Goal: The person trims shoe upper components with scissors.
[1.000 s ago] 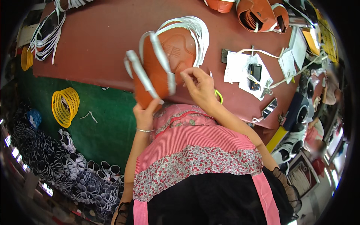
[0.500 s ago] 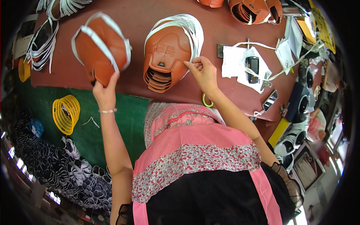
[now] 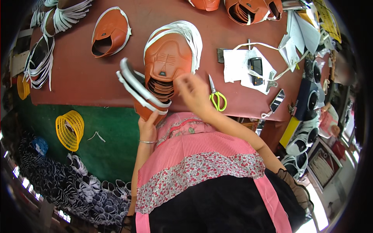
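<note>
My left hand (image 3: 149, 126) grips brown shoe uppers (image 3: 145, 110) with white edging, held tilted at the table's near edge, in front of my apron. Just beyond them lies a stack of brown shoe uppers (image 3: 169, 54), nested together, their white edges fanned along the far and right sides. My right hand (image 3: 192, 91) is at the near right of that stack; motion smears its fingers, so I cannot tell whether they hold anything. One separate brown shoe upper (image 3: 112, 29) rests farther left on the table.
Scissors (image 3: 217, 99) with green handles lie right of my right hand. Beyond them are papers with a black handheld device (image 3: 256, 71) and a phone-like object (image 3: 277, 101). More brown uppers (image 3: 248, 11) sit at the back. A yellow basket (image 3: 70, 132) stands lower left.
My left hand has come right and nearer to me with its uppers. A single upper now lies at the left of the table. My right hand has moved down and left, uncovering the scissors.
</note>
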`<state>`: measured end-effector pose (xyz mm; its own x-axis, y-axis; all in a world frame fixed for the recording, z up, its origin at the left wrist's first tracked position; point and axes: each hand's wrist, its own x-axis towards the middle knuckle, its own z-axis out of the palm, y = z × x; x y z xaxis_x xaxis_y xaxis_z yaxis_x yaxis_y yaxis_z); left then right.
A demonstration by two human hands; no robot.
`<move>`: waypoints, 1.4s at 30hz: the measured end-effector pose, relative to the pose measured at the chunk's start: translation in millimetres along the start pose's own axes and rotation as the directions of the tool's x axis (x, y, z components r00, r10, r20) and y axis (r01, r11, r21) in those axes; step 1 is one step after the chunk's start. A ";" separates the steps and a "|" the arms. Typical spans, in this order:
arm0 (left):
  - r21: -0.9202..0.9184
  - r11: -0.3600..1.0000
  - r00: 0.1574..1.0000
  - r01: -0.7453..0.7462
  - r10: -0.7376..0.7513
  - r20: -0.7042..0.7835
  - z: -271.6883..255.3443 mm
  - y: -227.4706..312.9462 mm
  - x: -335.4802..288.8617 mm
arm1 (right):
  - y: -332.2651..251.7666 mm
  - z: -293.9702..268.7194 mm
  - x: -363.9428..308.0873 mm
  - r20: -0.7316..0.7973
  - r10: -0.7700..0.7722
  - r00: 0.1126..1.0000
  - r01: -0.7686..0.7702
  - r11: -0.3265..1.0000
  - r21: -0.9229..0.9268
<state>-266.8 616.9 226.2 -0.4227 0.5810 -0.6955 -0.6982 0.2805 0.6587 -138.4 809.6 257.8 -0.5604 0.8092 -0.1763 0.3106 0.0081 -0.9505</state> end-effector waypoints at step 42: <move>0.977 -0.163 0.607 -0.138 0.766 0.213 -188.0 115.6 129.0 | 53.9 -22.0 56.4 -0.271 0.123 0.955 -0.231 0.882 -0.411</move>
<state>-510.7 580.6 158.7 -0.6679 0.7302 0.1438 0.7364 0.6205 0.2696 -136.4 868.5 202.3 -0.2882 0.9329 -0.2160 0.7185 0.0615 -0.6928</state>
